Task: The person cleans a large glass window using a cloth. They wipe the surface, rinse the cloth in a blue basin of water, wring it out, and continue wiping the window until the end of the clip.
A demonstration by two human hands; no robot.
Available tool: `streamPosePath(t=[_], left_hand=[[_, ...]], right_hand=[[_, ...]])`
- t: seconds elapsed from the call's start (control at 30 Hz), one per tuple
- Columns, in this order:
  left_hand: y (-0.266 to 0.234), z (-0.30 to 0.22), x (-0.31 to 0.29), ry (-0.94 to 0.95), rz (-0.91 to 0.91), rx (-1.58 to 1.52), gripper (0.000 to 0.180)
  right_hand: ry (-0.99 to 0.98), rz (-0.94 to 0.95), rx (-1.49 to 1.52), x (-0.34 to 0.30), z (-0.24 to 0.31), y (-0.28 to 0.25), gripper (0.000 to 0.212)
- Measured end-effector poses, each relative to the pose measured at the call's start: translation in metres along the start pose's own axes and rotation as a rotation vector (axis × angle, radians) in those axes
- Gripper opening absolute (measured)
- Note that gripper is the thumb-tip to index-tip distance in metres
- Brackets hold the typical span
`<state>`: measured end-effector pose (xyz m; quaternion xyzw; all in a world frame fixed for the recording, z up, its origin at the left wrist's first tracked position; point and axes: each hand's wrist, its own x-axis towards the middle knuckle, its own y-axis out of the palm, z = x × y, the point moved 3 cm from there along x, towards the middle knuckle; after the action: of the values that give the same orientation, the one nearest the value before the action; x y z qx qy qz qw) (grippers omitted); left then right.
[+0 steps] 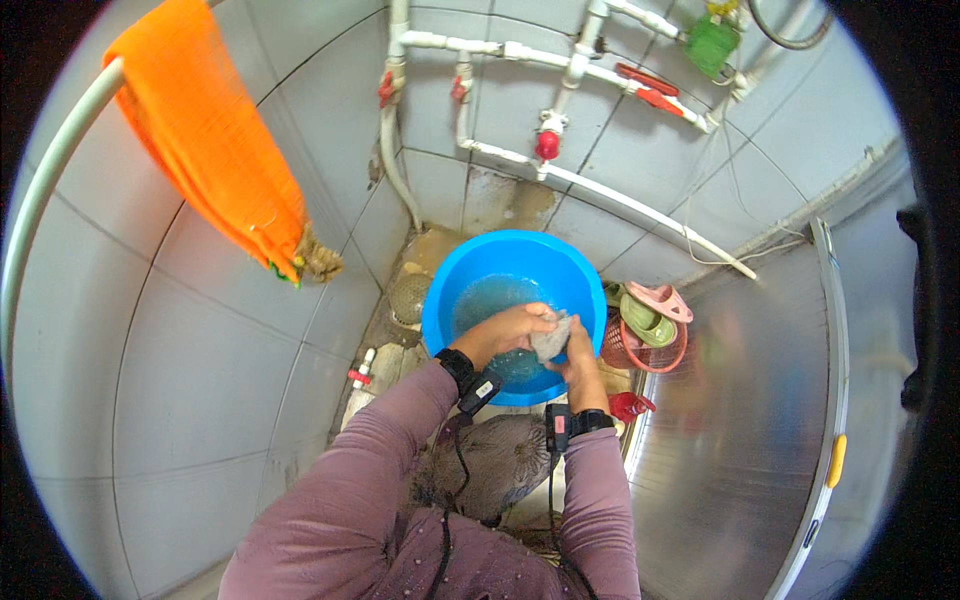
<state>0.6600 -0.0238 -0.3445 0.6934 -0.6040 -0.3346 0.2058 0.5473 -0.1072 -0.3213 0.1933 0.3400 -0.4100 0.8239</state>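
Observation:
Over a round blue basin [456, 270] with cloudy water in it, both of my hands hold a small wet grey cloth [548, 340]. My left hand [518, 328] grips the cloth from its left side, fingers closed on it. On the other side, my right hand [577, 355] has its fingers wrapped round the cloth's right edge. The cloth is bunched up between the two hands, above the water. Each wrist carries a black strap with a small box and a cable.
Right of the basin stands a red basket [680, 350] with green and pink slippers [655, 315]. A red object [628, 405] lies below it. White pipes [520, 52] with red valves run along the tiled wall. An orange towel [205, 130] hangs at left; a metal door [735, 430] stands right.

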Motion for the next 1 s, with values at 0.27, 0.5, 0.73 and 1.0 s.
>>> streamPosePath(t=[0.27, 0.5, 0.73, 1.0], left_hand=[[0.017, 0.015, -0.034, -0.095, -0.402, -0.466, 0.057], [-0.004, 0.017, -0.020, 0.301, -0.364, -0.399, 0.038], [0.010, 0.022, 0.006, 0.238, -0.292, -0.577, 0.028], [0.009, -0.029, -0.045, 0.600, -0.424, 0.724, 0.034]], right_hand=[[-0.676, -0.143, -0.218, -0.020, 0.015, 0.038, 0.022], [-1.079, -0.209, -0.661, -0.070, 0.010, 0.079, 0.022], [-0.722, -0.246, -0.173, -0.008, 0.026, 0.050, 0.017], [-1.185, 0.013, -0.427, -0.065, 0.013, 0.081, 0.021]])
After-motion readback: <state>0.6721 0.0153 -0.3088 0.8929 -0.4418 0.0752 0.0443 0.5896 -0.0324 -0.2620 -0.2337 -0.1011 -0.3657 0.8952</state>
